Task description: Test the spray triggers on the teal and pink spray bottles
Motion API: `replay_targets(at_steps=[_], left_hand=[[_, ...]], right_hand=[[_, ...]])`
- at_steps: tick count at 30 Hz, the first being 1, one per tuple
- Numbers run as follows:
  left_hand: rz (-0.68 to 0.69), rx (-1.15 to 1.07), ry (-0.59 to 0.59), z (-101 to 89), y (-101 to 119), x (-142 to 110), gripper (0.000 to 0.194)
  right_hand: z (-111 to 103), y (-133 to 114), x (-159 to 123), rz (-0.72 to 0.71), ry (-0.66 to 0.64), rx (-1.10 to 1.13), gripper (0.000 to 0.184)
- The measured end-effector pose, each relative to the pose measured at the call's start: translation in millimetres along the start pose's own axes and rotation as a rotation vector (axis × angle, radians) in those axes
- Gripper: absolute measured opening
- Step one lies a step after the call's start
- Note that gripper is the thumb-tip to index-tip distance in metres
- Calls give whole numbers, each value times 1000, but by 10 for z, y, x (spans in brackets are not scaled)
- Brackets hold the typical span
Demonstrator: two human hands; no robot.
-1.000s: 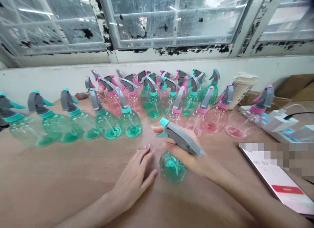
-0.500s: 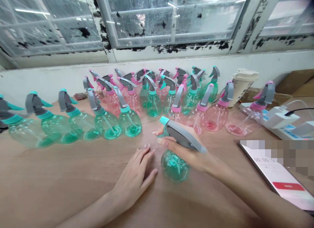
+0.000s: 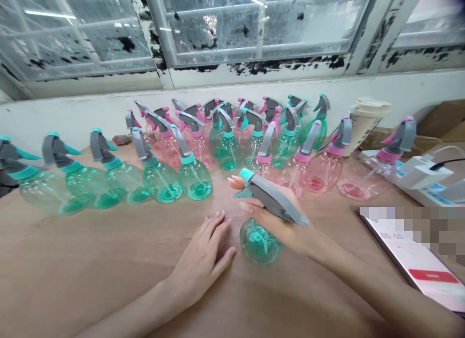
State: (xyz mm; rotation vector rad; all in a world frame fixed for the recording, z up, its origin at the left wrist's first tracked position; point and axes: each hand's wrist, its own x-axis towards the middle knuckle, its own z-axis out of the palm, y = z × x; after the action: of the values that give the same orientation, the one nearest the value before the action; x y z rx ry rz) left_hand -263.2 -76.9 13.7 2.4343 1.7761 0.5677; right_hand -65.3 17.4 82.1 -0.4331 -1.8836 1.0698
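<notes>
A clear green spray bottle with a grey head and teal nozzle is in my right hand. The fingers wrap round its neck below the head, and its trigger points left. My left hand lies on the table just left of that bottle, fingers stretched out, holding nothing. Beyond it stand several green spray bottles in a row reaching to the left. Several pink spray bottles form a row to the right. Behind them is a mixed cluster of pink and green ones, partly hidden.
The brown table runs up to a white wall under windows. At the right are a white paper cup, a power strip with plugs and cables, a cardboard box and a phone lying face up.
The view has shifted slightly. My right hand still holds the green spray bottle in about the same place, and my left hand stays flat on the table.
</notes>
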Motion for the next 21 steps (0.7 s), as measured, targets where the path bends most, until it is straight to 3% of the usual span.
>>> replay_targets(at_steps=[5,9,12,16,21], left_hand=[[2,10,-4,-2,-4,-4,45],[1,7,-14,-13,4,4,45],[-7,12,-15,-14,13,14,45],[-7,22,-25,-14,17,18,46],[6,43,-14,-7,14,4,44]], right_hand=[[8,-20,16,-4,-25,43,19],[19,-83,-1,0,36,4,6],[26,-140,-16,-35,40,-36,15],[7,-119,10,13,11,-2,9],[-21,-8,55,56,90,16,23]])
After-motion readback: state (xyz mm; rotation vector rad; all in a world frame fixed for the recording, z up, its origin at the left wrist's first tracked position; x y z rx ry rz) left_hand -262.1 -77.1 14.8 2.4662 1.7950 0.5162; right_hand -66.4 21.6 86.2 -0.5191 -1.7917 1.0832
